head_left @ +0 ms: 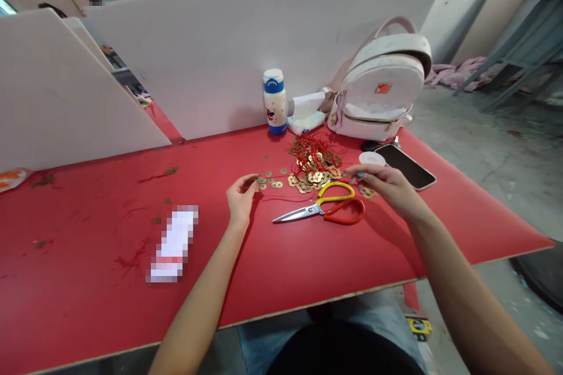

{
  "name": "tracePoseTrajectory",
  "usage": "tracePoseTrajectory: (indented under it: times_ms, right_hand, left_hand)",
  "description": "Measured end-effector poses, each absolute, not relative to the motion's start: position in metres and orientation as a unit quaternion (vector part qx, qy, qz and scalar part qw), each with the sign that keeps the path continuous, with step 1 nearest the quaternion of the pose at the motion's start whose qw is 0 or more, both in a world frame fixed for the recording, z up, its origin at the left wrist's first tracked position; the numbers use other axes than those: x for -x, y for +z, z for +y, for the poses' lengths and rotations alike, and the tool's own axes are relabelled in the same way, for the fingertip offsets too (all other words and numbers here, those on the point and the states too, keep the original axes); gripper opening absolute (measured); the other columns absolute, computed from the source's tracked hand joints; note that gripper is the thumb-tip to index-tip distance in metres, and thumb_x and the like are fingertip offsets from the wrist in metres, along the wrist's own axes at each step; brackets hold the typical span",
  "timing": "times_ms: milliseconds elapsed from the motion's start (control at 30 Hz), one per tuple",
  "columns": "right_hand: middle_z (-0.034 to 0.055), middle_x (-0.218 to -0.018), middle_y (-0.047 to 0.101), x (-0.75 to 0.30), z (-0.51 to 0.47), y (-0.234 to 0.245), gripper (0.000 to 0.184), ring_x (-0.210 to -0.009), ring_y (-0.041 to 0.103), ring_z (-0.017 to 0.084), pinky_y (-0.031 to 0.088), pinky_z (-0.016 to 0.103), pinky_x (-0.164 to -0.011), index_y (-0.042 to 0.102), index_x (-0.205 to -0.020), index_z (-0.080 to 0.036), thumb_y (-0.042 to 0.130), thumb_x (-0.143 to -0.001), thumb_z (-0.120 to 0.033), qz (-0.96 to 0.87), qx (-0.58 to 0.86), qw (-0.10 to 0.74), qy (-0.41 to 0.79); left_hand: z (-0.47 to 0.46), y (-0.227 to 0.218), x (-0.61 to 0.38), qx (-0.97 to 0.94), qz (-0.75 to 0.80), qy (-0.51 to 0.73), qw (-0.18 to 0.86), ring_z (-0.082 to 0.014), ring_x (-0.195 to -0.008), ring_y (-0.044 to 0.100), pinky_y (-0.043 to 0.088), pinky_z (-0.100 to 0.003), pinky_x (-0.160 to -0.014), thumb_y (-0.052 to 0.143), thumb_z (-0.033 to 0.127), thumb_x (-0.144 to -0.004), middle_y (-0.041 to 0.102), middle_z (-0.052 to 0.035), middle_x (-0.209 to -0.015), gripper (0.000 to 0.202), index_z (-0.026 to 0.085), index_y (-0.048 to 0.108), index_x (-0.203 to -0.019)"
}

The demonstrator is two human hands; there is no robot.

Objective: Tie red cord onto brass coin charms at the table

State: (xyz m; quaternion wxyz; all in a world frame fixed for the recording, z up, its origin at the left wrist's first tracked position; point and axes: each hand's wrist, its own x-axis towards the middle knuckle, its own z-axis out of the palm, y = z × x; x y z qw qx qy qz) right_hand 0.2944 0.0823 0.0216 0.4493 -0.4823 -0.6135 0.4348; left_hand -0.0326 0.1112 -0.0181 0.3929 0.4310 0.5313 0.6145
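Observation:
My left hand is closed in a pinch just left of a few loose gold coins. From its fingertips a thin red cord leads rightward over the table. My right hand is also pinched, above the right side of the coin pile; whatever its fingertips hold is too small to tell. Between my hands lies a heap of gold coins with holes, tangled with red cords at the back. Scissors with one yellow and one red handle lie in front of the heap, blades pointing left.
On the red table, a bottle, a white packet and a white backpack stand behind the heap. A phone and a white spool lie right. A blurred-out phone-shaped item lies left. White partitions rise behind.

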Motion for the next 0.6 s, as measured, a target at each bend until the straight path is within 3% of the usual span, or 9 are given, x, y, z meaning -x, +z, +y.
tracePoseTrajectory:
  times_ms: [133, 233, 333, 467, 600]
  right_hand:
    - [0.0116, -0.104, 0.074, -0.305, 0.068, 0.017, 0.04, -0.083, 0.07, 0.023, 0.055, 0.033, -0.071, 0.072, -0.106, -0.022, 0.066, -0.083, -0.054, -0.622, 0.485, 0.424, 0.445]
    - [0.0112, -0.09, 0.075, -0.305, 0.067, 0.008, 0.047, -0.071, 0.07, 0.023, 0.055, 0.033, -0.064, 0.07, -0.103, -0.019, 0.072, -0.075, -0.057, -0.611, 0.514, 0.425, 0.426]
    - [0.0092, -0.072, 0.073, -0.304, 0.07, 0.0, 0.045, -0.061, 0.068, 0.023, 0.052, 0.032, -0.058, 0.072, -0.083, -0.017, 0.071, -0.072, -0.061, -0.613, 0.574, 0.411, 0.354]
    - [0.0059, -0.059, 0.068, -0.292, 0.071, 0.004, 0.046, -0.051, 0.063, 0.02, 0.046, 0.03, -0.054, 0.066, -0.066, -0.019, 0.064, -0.078, -0.064, -0.635, 0.615, 0.397, 0.247]
    - [0.0031, -0.06, 0.069, -0.262, 0.08, 0.022, 0.038, -0.049, 0.06, 0.016, 0.042, 0.027, -0.055, 0.066, -0.073, -0.019, 0.057, -0.089, -0.053, -0.682, 0.598, 0.366, 0.208]
  left_hand:
    - [0.112, -0.019, 0.033, -0.412, 0.538, 0.626, 0.384, -0.0165, -0.073, 0.068, 0.055, -0.024, -0.061, 0.078, 0.029, -0.065, 0.074, -0.0071, -0.084, 0.022, 0.016, 0.074, -0.082]
    - [0.114, -0.023, 0.035, -0.386, 0.537, 0.652, 0.369, -0.0157, -0.069, 0.067, 0.054, -0.025, -0.059, 0.078, 0.03, -0.065, 0.072, -0.0062, -0.08, 0.023, 0.015, 0.073, -0.082]
    - [0.118, -0.026, 0.04, -0.367, 0.534, 0.689, 0.324, -0.0151, -0.069, 0.066, 0.054, -0.025, -0.063, 0.077, 0.029, -0.065, 0.071, -0.0051, -0.076, 0.024, 0.015, 0.071, -0.083]
    - [0.122, -0.026, 0.044, -0.359, 0.525, 0.721, 0.274, -0.0142, -0.078, 0.067, 0.054, -0.027, -0.079, 0.076, 0.028, -0.068, 0.071, -0.0039, -0.081, 0.021, 0.016, 0.069, -0.084]
    - [0.118, -0.019, 0.042, -0.428, 0.525, 0.7, 0.225, -0.0168, -0.082, 0.069, 0.055, -0.029, -0.08, 0.072, 0.025, -0.072, 0.072, -0.0053, -0.086, 0.016, 0.016, 0.07, -0.085]
